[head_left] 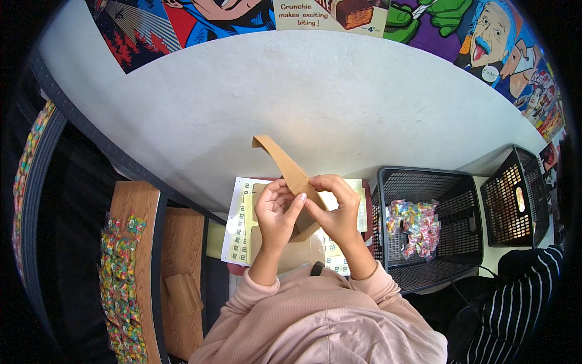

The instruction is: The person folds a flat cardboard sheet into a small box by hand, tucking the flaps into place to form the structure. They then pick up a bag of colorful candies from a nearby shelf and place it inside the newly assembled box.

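Both hands are at a brown cardboard box (pixel 280 162), raised over the work surface with one long flap standing up and bent at its tip. My left hand (pixel 276 212) pinches the board on the left side, thumb against the fold. From the right, my right hand (pixel 338 209) grips the same box, its thumb and forefinger pressed on the edge near the left thumb. The box's inside shows partly below the fingers. Beneath it lie white sheets of printed labels (pixel 239 242), on a reddish board or tray largely covered by them.
A black plastic basket (pixel 458 182) with small wrapped sweets (pixel 413 224) stands to the right, another black basket (pixel 515 200) beyond. On the left, wooden shelves (pixel 134 197) carry colourful sweet bags (pixel 118 267) and folded cardboard (pixel 183 294). A striped garment (pixel 515 303) shows at lower right.
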`<state>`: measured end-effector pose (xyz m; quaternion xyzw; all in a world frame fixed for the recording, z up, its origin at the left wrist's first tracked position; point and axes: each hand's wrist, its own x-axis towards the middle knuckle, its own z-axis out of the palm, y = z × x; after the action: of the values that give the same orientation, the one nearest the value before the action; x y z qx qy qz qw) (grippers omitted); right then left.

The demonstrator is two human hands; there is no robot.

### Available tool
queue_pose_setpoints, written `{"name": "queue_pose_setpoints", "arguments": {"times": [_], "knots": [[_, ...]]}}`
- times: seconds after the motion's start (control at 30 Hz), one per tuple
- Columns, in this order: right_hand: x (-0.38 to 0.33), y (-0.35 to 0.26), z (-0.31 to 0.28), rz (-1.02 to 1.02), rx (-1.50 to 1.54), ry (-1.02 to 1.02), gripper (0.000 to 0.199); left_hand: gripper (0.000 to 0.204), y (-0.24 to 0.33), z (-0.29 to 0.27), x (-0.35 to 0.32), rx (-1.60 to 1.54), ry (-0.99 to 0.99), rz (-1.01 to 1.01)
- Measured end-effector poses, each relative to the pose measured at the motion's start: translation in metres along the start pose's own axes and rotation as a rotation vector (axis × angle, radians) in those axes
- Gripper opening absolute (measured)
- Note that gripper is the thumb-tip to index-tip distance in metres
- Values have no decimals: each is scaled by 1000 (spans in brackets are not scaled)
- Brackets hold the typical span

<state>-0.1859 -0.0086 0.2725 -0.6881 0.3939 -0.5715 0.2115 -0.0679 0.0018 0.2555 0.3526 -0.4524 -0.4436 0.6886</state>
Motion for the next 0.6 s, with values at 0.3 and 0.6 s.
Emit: {"name": "queue_pose_setpoints", "arguments": {"times": [0.3,0.6], "knots": [[-10,1,8,41,193,-15,38,29,-1,-10,1,87,-34,-10],[-24,4,16,-16,63,43,37,30,5,-9,1,47,-90,-92]]}}
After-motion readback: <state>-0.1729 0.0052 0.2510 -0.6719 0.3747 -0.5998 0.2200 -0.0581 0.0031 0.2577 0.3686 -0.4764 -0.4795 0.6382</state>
